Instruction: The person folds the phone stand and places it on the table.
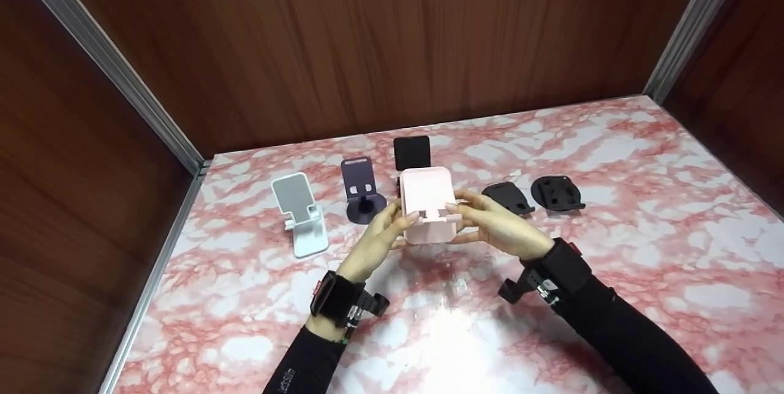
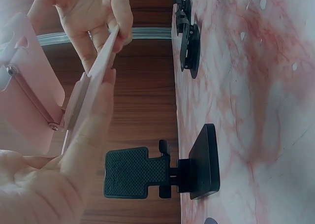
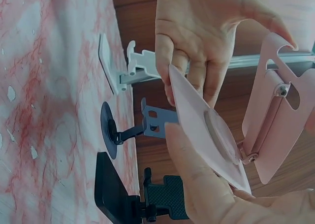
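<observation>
A pink phone stand (image 1: 427, 189) is held up above the table between both hands, its base plate and hinged back panel spread apart. My left hand (image 1: 381, 234) grips its left side, thumb near the front lip and fingers at the base. From the right, my right hand (image 1: 499, 222) grips the other side the same way. In the left wrist view the flat base (image 2: 96, 86) is pinched at its edges. The right wrist view shows the hinge arm (image 3: 266, 118) joining base and back panel.
Left of the hands stand a white phone stand (image 1: 300, 210) and a dark purple one (image 1: 360, 189). A black stand (image 1: 412, 152) is partly hidden behind the pink one. Two folded black stands, one nearer (image 1: 508, 197) and one round (image 1: 556, 193), lie to the right on the marbled table (image 1: 245, 308).
</observation>
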The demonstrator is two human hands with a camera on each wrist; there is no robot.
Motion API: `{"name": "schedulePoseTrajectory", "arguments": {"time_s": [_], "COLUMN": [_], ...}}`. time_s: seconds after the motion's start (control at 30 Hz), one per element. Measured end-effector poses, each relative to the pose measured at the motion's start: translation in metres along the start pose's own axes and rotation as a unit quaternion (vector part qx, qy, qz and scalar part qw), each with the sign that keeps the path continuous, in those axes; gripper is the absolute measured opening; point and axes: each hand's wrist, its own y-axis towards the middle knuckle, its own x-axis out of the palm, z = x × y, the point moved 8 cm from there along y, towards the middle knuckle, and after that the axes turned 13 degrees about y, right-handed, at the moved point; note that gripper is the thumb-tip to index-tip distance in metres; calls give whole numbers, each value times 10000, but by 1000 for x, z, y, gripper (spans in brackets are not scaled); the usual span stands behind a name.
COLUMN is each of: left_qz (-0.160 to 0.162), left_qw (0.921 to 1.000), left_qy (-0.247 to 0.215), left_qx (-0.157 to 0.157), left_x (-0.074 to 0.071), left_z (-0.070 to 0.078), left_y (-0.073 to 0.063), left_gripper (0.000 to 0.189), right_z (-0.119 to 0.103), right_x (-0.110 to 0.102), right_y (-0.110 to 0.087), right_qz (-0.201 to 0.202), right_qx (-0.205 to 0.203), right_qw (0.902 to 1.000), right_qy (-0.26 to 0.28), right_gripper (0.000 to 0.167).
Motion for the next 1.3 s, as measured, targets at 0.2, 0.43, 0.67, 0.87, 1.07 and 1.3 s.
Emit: {"name": "schedulePoseTrajectory", "arguments": {"time_s": [0.2,0.43,0.67,0.87,1.07,1.3], "left_qz": [303,356,396,418,423,359], "left_qw": [9993,9984,9979,9973,9968,9957], "left_qy": [0,-390,-497,-597,-671,-847], "left_qx": [-211,-182,-134,-111,-104,112], "left_x": [-3,-4,-4,-4,-3,-2], "left_z": [3,1,0,0,1,5], "left_y": [-3,-1,-1,-1,-1,-2], "left_gripper": [93,88,87,87,84,81], "right_z": [-2,-5,-5,-6,-7,-9], "right_x": [0,-1,-4,-6,-6,-7], "right_y": [-1,0,1,2,2,2], "right_qz": [-3,11,102,124,133,203], "right_qx": [-53,-115,-215,-301,-371,-425], "right_qw": [10000,9999,9997,9994,9991,9983], "right_qy": [-1,-43,-17,-100,-172,-353], "right_gripper": [56,55,54,54,53,51]}}
